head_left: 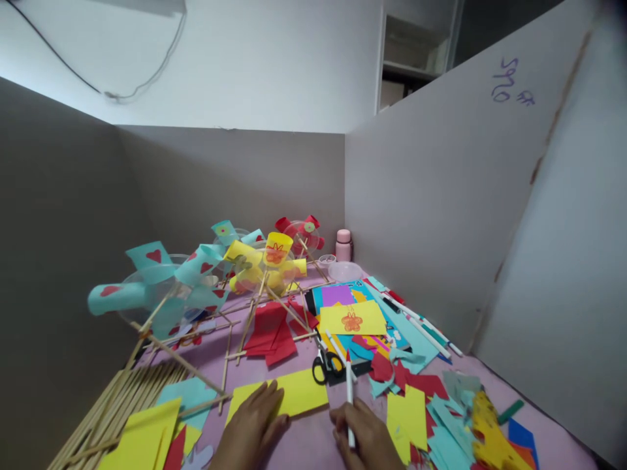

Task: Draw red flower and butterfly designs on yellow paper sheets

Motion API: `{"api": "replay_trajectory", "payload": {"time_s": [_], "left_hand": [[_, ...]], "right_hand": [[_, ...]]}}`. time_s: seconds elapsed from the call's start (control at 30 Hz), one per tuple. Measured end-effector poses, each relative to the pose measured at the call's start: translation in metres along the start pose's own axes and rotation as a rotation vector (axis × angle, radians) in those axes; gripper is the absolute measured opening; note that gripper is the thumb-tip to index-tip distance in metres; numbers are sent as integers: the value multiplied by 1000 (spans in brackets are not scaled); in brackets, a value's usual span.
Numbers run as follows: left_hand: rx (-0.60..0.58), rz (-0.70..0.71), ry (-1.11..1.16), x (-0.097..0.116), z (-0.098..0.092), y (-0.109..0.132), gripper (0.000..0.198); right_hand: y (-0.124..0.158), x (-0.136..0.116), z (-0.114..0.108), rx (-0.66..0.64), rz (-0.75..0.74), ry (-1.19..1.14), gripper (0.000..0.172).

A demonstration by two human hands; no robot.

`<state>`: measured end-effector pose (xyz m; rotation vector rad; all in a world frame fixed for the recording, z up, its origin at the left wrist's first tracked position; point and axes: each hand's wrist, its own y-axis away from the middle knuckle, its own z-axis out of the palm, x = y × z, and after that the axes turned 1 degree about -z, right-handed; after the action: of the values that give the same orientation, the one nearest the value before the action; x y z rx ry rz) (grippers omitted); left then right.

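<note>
My left hand [252, 427] lies flat with its fingers stretched out on a yellow paper strip [298, 391] near the front edge of the pink table [313, 440]. My right hand [367, 437] is closed round a white marker with a red tip [349, 398], which points away from me, beside the strip's right end. Black-handled scissors [326, 362] lie just beyond the strip.
Paper windmills on wooden sticks stand behind: a teal one with red hearts [157, 287], a yellow one [267, 264], a red one [298, 232]. Loose sticks [115, 405] lie left. Coloured paper scraps [441, 411] and markers [421, 323] crowd the right. A pink bottle [343, 245] stands by grey partition walls.
</note>
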<state>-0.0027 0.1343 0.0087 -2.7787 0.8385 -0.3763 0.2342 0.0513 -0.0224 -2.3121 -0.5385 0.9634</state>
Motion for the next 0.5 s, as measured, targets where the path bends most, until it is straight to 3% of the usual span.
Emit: {"api": "replay_trajectory", "payload": {"time_s": [0.13, 0.3, 0.5], "left_hand": [[43, 61, -21, -4, 9, 0, 31], [89, 84, -46, 1, 13, 7, 51], [148, 110, -48, 9, 10, 12, 36]], "right_hand": [[1, 13, 8, -5, -13, 31, 24], [2, 11, 6, -24, 10, 26, 24], [0, -5, -5, -62, 59, -50, 17]]}}
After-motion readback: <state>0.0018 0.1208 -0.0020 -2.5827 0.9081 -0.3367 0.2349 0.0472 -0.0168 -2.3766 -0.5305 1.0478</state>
